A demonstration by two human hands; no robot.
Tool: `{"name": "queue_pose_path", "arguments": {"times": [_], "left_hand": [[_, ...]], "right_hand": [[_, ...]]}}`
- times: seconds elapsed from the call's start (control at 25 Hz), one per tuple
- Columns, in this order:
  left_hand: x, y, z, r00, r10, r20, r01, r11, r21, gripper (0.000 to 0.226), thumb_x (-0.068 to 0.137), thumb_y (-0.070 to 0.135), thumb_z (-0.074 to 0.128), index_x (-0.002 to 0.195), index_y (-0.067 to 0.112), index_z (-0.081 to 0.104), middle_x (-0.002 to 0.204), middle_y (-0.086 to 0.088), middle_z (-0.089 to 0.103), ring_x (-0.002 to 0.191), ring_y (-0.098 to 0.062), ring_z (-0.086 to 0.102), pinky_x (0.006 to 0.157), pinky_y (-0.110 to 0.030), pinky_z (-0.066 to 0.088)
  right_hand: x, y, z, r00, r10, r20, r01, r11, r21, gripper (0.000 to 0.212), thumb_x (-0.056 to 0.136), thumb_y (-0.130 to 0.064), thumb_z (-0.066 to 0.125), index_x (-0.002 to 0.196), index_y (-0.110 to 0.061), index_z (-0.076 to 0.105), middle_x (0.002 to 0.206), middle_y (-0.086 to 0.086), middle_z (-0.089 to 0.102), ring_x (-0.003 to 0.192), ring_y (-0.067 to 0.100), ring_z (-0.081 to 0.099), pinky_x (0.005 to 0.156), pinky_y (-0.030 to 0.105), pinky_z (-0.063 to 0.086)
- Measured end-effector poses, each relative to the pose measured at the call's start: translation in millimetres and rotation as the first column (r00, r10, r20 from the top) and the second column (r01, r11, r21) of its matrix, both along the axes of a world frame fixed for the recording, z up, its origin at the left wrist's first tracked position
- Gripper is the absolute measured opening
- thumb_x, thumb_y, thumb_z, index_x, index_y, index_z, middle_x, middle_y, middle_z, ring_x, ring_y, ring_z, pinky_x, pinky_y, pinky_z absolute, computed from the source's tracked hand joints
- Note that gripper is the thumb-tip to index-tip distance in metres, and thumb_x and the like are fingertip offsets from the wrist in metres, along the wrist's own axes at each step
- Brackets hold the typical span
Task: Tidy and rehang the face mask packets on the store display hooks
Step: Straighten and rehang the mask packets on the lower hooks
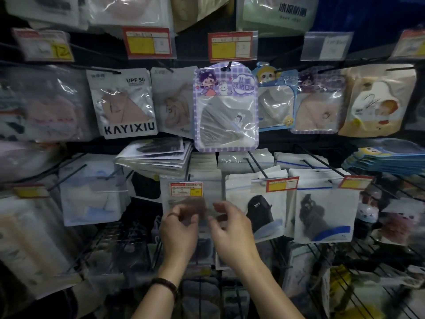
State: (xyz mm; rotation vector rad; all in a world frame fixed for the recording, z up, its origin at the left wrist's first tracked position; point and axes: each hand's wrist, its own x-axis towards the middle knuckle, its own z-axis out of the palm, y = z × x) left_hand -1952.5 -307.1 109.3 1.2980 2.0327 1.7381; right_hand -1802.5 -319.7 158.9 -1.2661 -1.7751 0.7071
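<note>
A clear face mask packet [190, 199] with a brownish mask inside hangs in the lower middle of the display, under a red and yellow price tag [186, 189]. My left hand [179, 231] pinches its front on the left, fingers curled. To the right of it, my right hand [232, 233] pinches the same packet between thumb and forefinger. A purple checked children's mask packet [226, 107] hangs on a hook above. Two packets with black masks [259, 210] [324, 212] hang to the right.
Black wire hooks [257, 164] jut out towards me across every row. A loose stack of packets [156, 155] lies flat above the left hand. A KAYIXIU packet [124, 102] hangs upper left, and blue-edged packets [386, 160] lie stacked at right.
</note>
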Motion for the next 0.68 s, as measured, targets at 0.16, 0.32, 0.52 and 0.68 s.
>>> {"name": "queue_pose_path", "arguments": {"times": [0.16,0.32,0.52,0.68], "left_hand": [[-36.1,-1.8,6.3,1.0,-0.001,0.022,0.003,0.996,-0.084,0.059,0.089,0.015,0.084,0.142,0.01,0.059,0.139,-0.009,0.05,0.125,-0.025,0.057,0.105,-0.029,0.044],[-57.8,8.8,14.7,0.999,-0.049,0.019,0.052,0.975,-0.215,0.076,0.091,0.027,0.083,0.155,0.01,0.048,0.151,-0.014,0.048,0.14,-0.034,0.051,0.114,-0.038,0.043],[-63.0,15.9,26.8,0.993,-0.082,0.084,0.097,0.976,-0.197,0.056,0.089,0.024,0.085,0.136,0.006,0.061,0.129,-0.013,0.067,0.122,-0.032,0.065,0.094,-0.031,0.049],[-70.7,19.2,27.5,0.985,-0.104,0.137,0.123,0.983,-0.135,0.053,0.086,0.023,0.089,0.132,0.009,0.067,0.121,-0.01,0.076,0.114,-0.03,0.072,0.086,-0.025,0.047]], "right_hand": [[-26.5,3.4,3.5,0.999,-0.005,-0.04,0.0,0.993,-0.117,0.071,0.097,-0.041,0.068,0.161,-0.024,0.042,0.146,-0.005,0.061,0.134,0.019,0.06,0.116,0.045,0.05],[-37.0,13.6,8.0,0.997,-0.048,-0.061,0.035,0.979,-0.2,0.082,0.099,-0.038,0.069,0.168,-0.02,0.029,0.16,0.006,0.053,0.138,0.026,0.058,0.115,0.038,0.047],[-49.9,24.9,4.2,0.989,-0.116,-0.09,0.084,0.95,-0.3,0.065,0.096,-0.041,0.072,0.148,-0.017,0.041,0.152,0.007,0.058,0.132,0.028,0.06,0.106,0.042,0.051],[-51.4,30.1,1.0,0.982,-0.138,-0.131,0.087,0.938,-0.335,0.051,0.099,-0.034,0.072,0.141,-0.016,0.049,0.14,0.005,0.064,0.131,0.03,0.061,0.096,0.034,0.049]]}}
